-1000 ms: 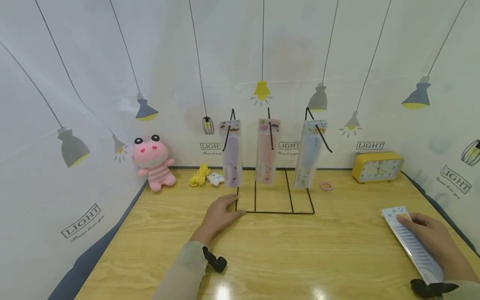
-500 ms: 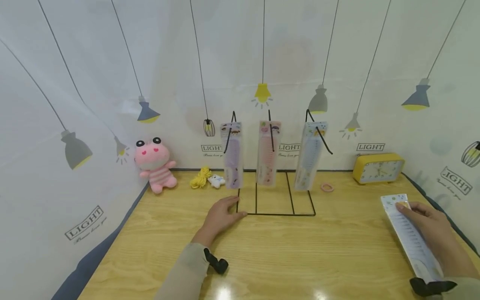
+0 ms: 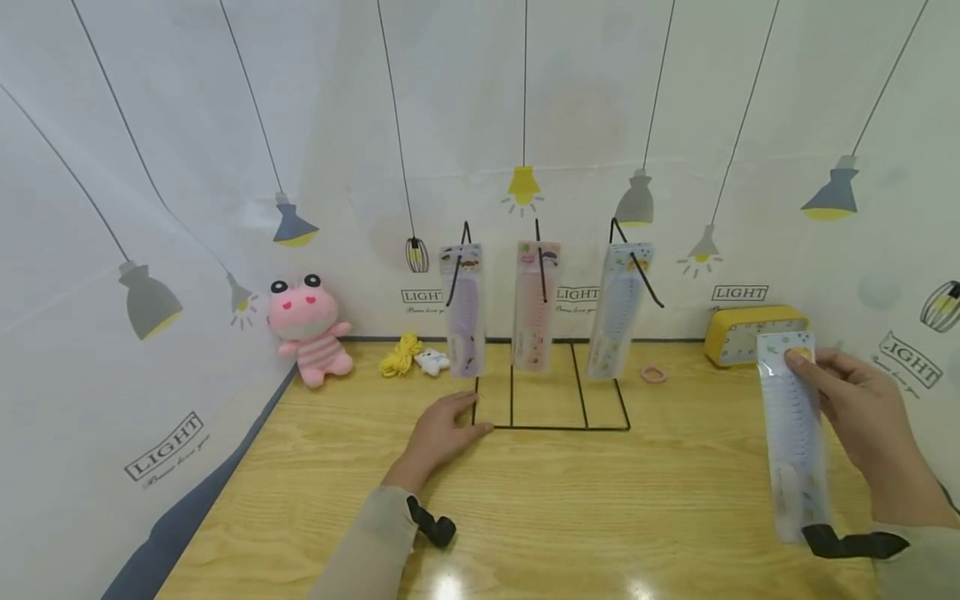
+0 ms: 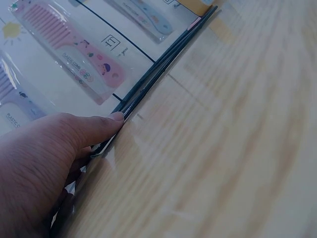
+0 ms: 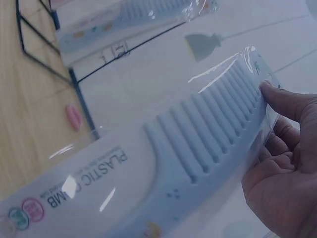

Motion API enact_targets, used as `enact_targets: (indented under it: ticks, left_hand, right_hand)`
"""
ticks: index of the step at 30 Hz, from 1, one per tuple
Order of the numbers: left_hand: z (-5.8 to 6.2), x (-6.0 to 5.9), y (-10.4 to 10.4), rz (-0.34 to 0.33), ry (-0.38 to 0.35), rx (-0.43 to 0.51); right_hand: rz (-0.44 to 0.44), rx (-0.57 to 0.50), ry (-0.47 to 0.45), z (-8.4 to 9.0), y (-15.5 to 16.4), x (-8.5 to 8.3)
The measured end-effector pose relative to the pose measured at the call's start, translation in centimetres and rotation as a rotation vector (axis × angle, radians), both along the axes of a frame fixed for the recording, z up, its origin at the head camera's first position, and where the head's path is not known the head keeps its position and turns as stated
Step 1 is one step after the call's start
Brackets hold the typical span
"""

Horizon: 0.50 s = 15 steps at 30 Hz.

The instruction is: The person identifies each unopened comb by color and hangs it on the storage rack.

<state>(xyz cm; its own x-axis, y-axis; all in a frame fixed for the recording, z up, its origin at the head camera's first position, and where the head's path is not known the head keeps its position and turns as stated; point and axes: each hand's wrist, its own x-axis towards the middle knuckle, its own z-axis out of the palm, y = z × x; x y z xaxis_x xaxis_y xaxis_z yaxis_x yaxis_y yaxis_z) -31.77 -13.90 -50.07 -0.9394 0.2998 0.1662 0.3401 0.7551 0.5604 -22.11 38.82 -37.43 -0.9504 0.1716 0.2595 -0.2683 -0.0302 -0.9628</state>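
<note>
1. Pinching the top end of a packaged blue comb (image 3: 793, 433), the right hand (image 3: 866, 417) has its thumb on the front of the pack and fingers curled behind; the pack hangs near upright, off the table (image 3: 675, 500), at the right side w/ its lower end toward the near edge.
2. Left hand (image 3: 438, 433) rests flat on the table, fingers relaxed and straight, thumb tip touching the near-left corner of the black wire rack (image 3: 551, 425) (base rail seen close in the left wrist view); it holds nothing.
3. Rack stands mid-table, well left of the held comb; three packs hang on it: purple comb (image 3: 463, 308), pink comb (image 3: 536, 304), blue comb pack (image 3: 618, 308).
4. Far right, behind the held pack: yellow clock (image 3: 738, 333), partly hidden. Pink hair tie (image 3: 653, 373) lies just right of the rack.
5. Far left: pink plush (image 3: 309, 329), yellow cord (image 3: 401, 354), small white toy (image 3: 432, 361).
</note>
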Motion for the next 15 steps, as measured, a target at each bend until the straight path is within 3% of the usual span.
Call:
enact_targets:
  ticks: [8,15]
  left_hand:
    - [0.1,0.0,-0.1,-0.004,-0.002,0.003]
    - [0.5,0.2,0.0,-0.011,-0.004,0.027]
  right_hand:
    - [0.143,-0.077,0.172,2.6,-3.4,-0.6]
    - [0.152,-0.059,0.212,3.9,-6.2,-1.2]
